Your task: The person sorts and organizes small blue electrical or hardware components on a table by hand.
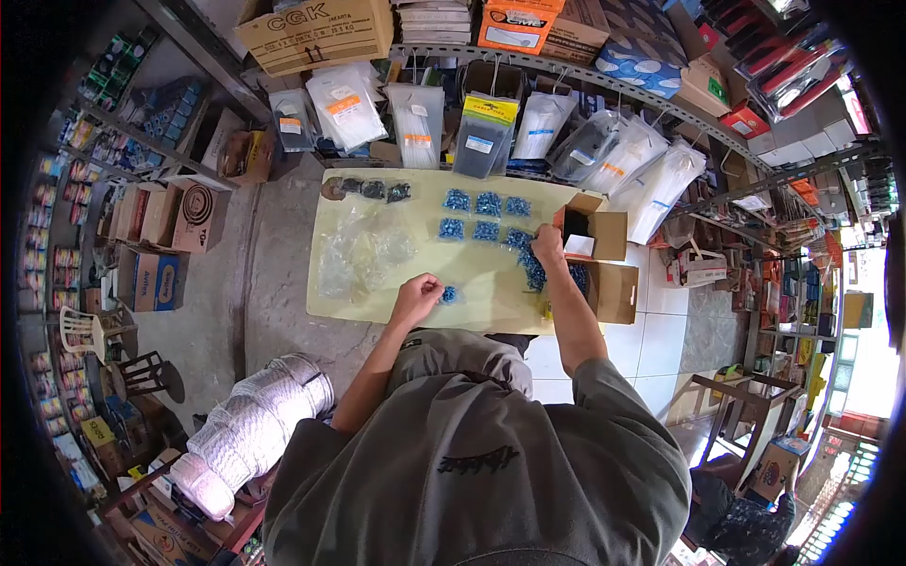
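Note:
My left hand (416, 300) is closed at the edge of a small clear bag of blue pieces (449, 294) near the table's front. My right hand (547, 244) has its fingers together over the upper part of a loose pile of blue pieces (535, 274); what its fingertips hold is too small to make out. Several filled bags of blue pieces (487, 204) lie in two rows at the back of the pale yellow table (434, 328). Right of my right hand stand an open carton with dark contents (578, 224) and another open carton (615, 293).
Clear empty bags (363, 250) are spread over the table's left part, with small dark bags (375, 191) behind them. Packs of cable ties (489, 132) hang beyond the table. A wrapped roll (250, 429) stands at the lower left. Another person (746, 519) is at the lower right.

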The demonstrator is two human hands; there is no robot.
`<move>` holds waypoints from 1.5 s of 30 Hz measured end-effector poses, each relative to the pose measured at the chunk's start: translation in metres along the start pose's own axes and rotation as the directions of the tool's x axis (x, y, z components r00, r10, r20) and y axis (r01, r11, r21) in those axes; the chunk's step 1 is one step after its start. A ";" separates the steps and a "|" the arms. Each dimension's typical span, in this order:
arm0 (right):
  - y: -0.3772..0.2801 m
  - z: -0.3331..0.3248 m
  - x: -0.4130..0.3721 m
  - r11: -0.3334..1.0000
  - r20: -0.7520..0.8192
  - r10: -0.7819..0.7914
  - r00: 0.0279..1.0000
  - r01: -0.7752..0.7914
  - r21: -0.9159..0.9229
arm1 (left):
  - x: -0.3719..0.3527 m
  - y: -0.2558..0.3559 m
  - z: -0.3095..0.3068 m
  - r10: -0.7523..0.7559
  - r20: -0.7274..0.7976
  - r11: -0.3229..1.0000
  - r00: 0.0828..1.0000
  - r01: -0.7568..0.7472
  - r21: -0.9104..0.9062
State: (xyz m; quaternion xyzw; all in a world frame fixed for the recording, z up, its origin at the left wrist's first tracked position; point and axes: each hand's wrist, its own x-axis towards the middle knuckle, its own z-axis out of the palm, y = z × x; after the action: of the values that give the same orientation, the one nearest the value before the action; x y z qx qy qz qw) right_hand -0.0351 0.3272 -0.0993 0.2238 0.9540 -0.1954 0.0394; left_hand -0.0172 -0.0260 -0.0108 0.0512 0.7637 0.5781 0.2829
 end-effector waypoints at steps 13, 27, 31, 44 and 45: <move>-0.056 -0.059 -0.073 0.918 -0.352 -0.076 0.933 0.204 0.342 | 0.004 -0.001 0.000 0.000 0.003 1.000 1.000 0.000 -0.023; -0.111 -0.007 -0.115 0.804 0.054 -0.182 0.982 0.117 0.584 | -0.003 0.005 -0.007 -0.025 0.001 1.000 1.000 0.025 0.009; -0.132 0.006 -0.112 0.797 0.136 -0.406 0.904 0.277 0.537 | -0.009 0.007 -0.012 -0.045 -0.032 0.999 0.998 0.045 0.000; -0.183 0.036 -0.080 0.719 0.299 -0.653 0.696 0.446 0.534 | -0.025 -0.016 -0.021 -0.023 -0.055 0.995 0.998 0.018 -0.094; -0.189 0.040 -0.075 0.714 0.298 -0.658 0.692 0.447 0.538 | -0.026 -0.016 -0.022 -0.035 -0.075 0.993 0.997 0.026 -0.117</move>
State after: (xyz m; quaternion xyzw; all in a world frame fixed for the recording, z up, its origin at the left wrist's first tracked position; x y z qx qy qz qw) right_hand -0.0516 0.1254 -0.0566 -0.1337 0.8697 -0.4485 0.1571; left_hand -0.0022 -0.0602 -0.0118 0.0007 0.7397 0.6186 0.2647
